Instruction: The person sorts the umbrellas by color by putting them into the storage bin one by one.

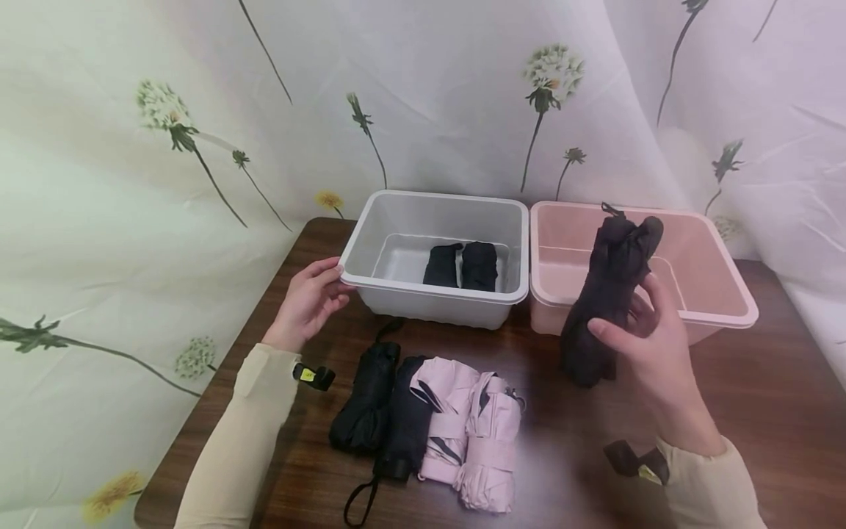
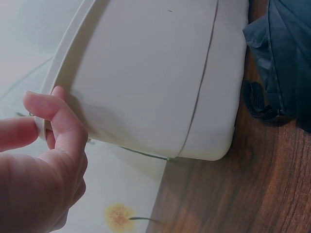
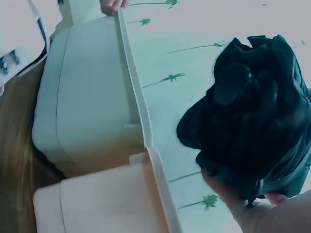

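My right hand point(image 1: 661, 367) grips a black folded umbrella point(image 1: 611, 286), held upright and slightly tilted before the front rim of the pink bin point(image 1: 720, 317). The right wrist view shows the same umbrella point(image 3: 252, 116) end-on, bunched fabric facing the camera. With thumb and curled fingers, my left hand point(image 1: 311, 301) pinches the left front corner of the grey-white bin point(image 1: 429, 294); the left wrist view has this hand point(image 2: 53, 155) at the rim. Inside that bin lie two black folded umbrellas point(image 1: 479, 266), side by side.
On the brown table point(image 1: 562, 470), in front of the bins, lie two dark folded umbrellas point(image 1: 366, 397) beside two pale pink ones point(image 1: 489, 448). The bins stand side by side against a white cloth point(image 1: 449, 95) printed with dandelions.
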Demonstrator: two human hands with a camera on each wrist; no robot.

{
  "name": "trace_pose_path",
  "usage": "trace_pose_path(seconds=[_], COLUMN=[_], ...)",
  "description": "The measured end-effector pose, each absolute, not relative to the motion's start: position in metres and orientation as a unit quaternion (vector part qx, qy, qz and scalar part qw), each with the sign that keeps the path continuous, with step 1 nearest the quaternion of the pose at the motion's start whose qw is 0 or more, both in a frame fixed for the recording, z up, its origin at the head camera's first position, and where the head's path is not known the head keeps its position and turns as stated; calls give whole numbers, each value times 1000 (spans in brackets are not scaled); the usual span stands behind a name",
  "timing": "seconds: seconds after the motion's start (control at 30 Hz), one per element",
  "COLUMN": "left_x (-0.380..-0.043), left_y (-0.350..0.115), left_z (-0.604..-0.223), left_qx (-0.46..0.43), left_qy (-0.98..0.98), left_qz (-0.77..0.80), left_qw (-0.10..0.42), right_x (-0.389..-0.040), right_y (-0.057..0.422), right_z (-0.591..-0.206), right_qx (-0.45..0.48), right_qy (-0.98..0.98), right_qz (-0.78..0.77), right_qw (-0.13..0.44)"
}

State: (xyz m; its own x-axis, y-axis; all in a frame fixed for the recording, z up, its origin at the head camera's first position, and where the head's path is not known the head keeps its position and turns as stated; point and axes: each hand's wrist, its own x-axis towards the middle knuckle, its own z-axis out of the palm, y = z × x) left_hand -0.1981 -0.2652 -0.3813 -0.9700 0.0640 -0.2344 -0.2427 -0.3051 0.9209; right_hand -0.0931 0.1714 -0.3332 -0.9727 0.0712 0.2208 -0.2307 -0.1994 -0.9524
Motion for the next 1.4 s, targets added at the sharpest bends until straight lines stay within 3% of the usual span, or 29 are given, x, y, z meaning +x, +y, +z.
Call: trace_pose_path(seconds=[0.4, 0.8, 1.4], left_x=[-200, -201, -199], left_y=[-261, -266, -268], left_z=[-383, -386, -385], left_qx=[-76, -91, -86], left_qy=[577, 573, 570], left_qz=[808, 809, 812], left_qw=[95, 95, 88], right_x=[-122, -155, -198], right_y=[154, 127, 67], right_z=[-328, -330, -331], right_qx=[37, 6, -21], right_qy=[-483, -402, -577], right_qz=[874, 913, 807], right_qw=[43, -64, -128])
